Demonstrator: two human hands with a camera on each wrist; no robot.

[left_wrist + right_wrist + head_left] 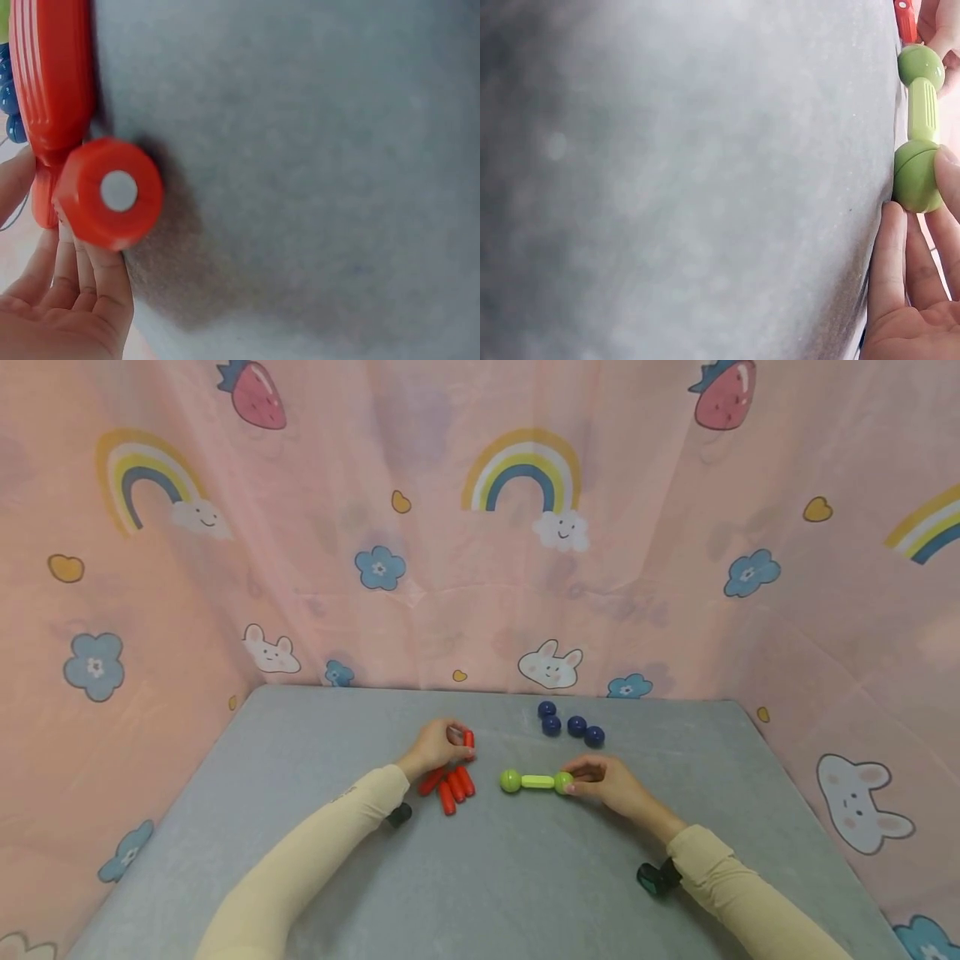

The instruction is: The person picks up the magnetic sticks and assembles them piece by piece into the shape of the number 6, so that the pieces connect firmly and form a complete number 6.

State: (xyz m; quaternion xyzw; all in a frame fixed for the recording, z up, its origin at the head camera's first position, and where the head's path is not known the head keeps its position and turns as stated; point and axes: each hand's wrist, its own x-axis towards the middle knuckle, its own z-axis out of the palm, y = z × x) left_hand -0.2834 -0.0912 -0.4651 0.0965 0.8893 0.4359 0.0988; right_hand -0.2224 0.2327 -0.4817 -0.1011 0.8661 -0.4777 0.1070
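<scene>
My left hand (435, 747) pinches a red rod (469, 744) between thumb and fingers, above other red rods (448, 798) lying on the table. In the left wrist view, one nearby red rod (109, 193) shows a round pale disc on its end. My right hand (611, 787) holds the right green ball (563, 782) with its thumb and fingers. A light green ribbed rod (537, 782) joins that ball to a second green ball (510, 781), forming a dumbbell shape that lies on the table.
Several dark blue balls (577, 726) lie farther back, right of centre. The grey cloth-covered table (480, 877) meets a pink patterned curtain (450, 610) behind and at the sides. A dark wrist camera (658, 878) hangs by the right cuff.
</scene>
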